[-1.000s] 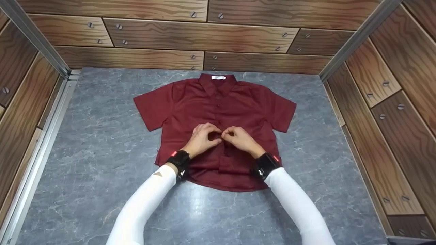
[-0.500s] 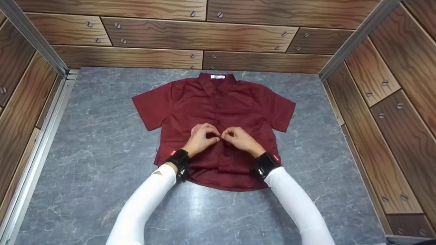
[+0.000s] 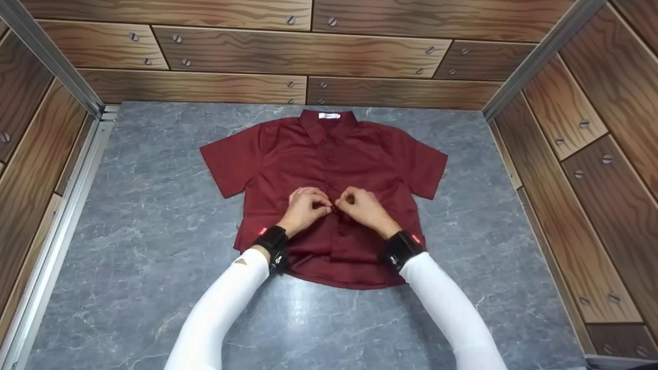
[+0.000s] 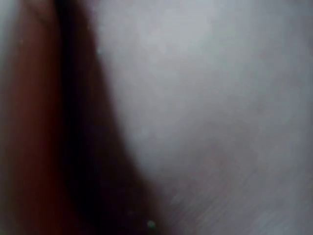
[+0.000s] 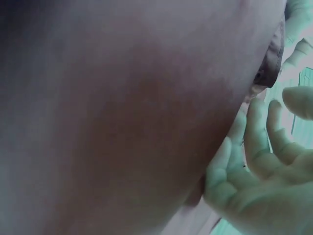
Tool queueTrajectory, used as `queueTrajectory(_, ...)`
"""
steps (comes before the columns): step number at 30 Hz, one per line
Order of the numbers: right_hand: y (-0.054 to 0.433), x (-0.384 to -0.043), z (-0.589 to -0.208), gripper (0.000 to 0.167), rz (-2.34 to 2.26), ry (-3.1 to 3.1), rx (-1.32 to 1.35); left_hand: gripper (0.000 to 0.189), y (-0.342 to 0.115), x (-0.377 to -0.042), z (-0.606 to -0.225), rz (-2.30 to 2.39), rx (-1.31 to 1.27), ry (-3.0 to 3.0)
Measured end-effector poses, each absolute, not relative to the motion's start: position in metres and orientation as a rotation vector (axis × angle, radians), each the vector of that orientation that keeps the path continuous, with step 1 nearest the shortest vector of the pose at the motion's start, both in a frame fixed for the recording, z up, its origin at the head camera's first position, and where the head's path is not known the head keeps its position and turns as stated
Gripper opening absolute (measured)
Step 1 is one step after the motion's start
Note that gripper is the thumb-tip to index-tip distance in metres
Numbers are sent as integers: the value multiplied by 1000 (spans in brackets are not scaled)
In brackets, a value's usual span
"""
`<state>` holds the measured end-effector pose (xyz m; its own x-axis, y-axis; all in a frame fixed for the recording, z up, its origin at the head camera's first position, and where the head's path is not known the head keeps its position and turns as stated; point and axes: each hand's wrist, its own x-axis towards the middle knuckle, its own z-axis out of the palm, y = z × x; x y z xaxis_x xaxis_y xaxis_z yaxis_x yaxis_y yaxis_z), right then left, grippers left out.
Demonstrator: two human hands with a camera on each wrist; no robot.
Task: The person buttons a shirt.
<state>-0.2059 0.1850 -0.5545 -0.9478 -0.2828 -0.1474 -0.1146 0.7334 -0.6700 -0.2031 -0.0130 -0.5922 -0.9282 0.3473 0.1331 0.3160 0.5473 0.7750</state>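
Note:
A dark red short-sleeved button-up shirt (image 3: pixel 290 164) lies front up, its collar (image 3: pixel 313 128) at the far side. At the middle of the button placket (image 3: pixel 330 177), my left hand (image 3: pixel 304 208) pinches the cloth between thumb and forefinger. My right hand (image 3: pixel 366 208) faces it from the other side, thumb and forefinger tips together on the placket's edge. The right wrist view has the curled fingers of the right hand (image 5: pixel 264 171), with part of the left hand (image 5: pixel 299 29) beyond a fold of cloth. Blurred surfaces fill the left wrist view. The fingertips hide the cloth between them.
The shirt rests on a grey marbled tabletop (image 3: pixel 154 221). Wood-patterned panels (image 3: pixel 303 51) enclose it at the back and both sides, with metal rails (image 3: pixel 67 190) along the edges. A black strap (image 3: pixel 272 241) is around each wrist, over white sleeves (image 3: pixel 221 303).
The left thumb and forefinger have drawn closer together. My right hand has shifted slightly up and away, opening a small gap between the two hands' fingertips. The shirt stays in place.

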Motion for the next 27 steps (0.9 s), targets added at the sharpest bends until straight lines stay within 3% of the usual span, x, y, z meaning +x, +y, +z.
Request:
queueTrajectory(6, 184, -209, -548, 27, -813, 2739, -309, 10, -11, -205, -592, 1335, 603, 2721)
queueTrajectory(14, 186, -212, -546, 11, -888, 2673, -330, 9, -8, -204, -589, 1282, 578, 2749)
queueTrajectory(27, 185, -212, -548, 13, -953, 2635, -332, 8, -6, -204, -590, 1172, 571, 2760)
